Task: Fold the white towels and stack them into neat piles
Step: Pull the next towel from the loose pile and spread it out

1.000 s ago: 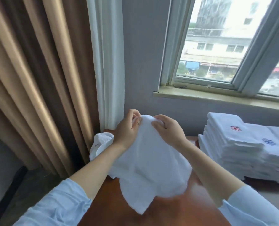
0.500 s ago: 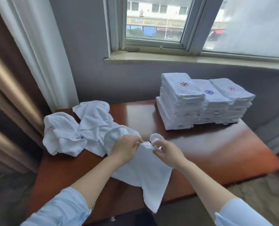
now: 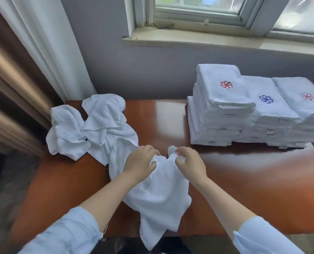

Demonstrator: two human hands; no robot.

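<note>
Towel gripped by left hand, right hand; three stacks nearby.

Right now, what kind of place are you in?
Probably a hotel room, though I can't be sure: neat stacks of folded white towels with embroidered logos sit on a glossy reddish-brown wooden table, beside heavy brown curtains and a pale-framed window.

text: we read none | emblems: we see red pinwheel, blue pinwheel, pink pinwheel, each stitched atop the folded towel stacks | place: beyond and right of the grip on the loose towel
</note>
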